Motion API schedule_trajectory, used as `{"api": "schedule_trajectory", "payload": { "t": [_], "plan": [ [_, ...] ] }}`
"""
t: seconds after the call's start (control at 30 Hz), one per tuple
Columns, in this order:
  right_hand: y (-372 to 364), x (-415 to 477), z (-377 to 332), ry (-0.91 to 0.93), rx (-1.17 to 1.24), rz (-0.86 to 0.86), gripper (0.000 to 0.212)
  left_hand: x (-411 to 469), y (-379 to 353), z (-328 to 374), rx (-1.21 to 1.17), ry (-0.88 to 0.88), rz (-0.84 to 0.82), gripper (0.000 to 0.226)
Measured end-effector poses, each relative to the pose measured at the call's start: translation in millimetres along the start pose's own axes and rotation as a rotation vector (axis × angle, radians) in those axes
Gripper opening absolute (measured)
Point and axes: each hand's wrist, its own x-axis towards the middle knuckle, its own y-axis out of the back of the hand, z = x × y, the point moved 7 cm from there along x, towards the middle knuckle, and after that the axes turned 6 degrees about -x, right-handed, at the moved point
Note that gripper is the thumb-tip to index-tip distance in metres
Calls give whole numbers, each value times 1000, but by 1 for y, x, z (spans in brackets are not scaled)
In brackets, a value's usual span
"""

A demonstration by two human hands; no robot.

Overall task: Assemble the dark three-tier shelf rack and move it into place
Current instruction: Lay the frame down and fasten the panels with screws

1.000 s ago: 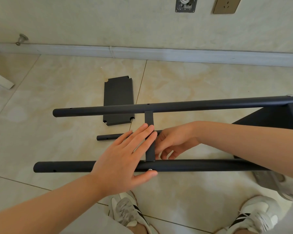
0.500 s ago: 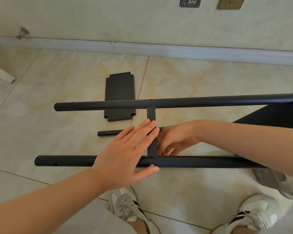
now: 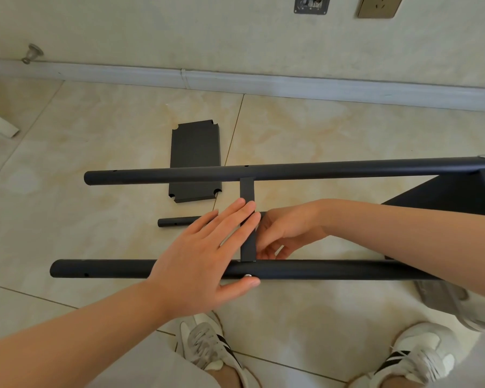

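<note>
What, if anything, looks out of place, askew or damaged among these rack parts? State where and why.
Nothing looks damaged. Two parts lie loose on the floor, not yet fitted: a shelf panel beyond the far pole, and a short tube between it and the near pole. The crosspiece sits square to both.

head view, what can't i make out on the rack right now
Head view only.
- Right hand: its grip is hidden behind the middle shelf and left hand.
- Short pole: right part hidden by the left hand.
- Rack: right end cut off by the frame edge.
</note>
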Motion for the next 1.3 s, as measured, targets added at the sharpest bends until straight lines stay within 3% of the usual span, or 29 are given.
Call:
{"api": "schedule_trajectory", "payload": {
  "t": [0.13, 0.37, 0.5, 0.73, 0.93, 1.3],
  "plan": [
    [4, -2, 2, -61, -62, 46, 24, 0, 0, -1, 7, 0, 1, 84],
    [-1, -3, -4, 62, 15, -9, 19, 0, -1, -1, -1, 1, 13, 85],
    [0, 2, 1, -25, -96, 53, 37, 0, -1, -1, -2, 3, 11, 84],
    [-5, 0, 5, 79, 81, 13, 27, 0, 1, 0, -12, -4, 7, 84],
    [-5, -1, 4, 41, 28, 57, 36, 0, 0, -1, -7, 0, 10, 85],
    [-7, -2, 2, 47, 88, 53, 28, 0, -1, -1, -3, 2, 5, 85]
  ]
}}
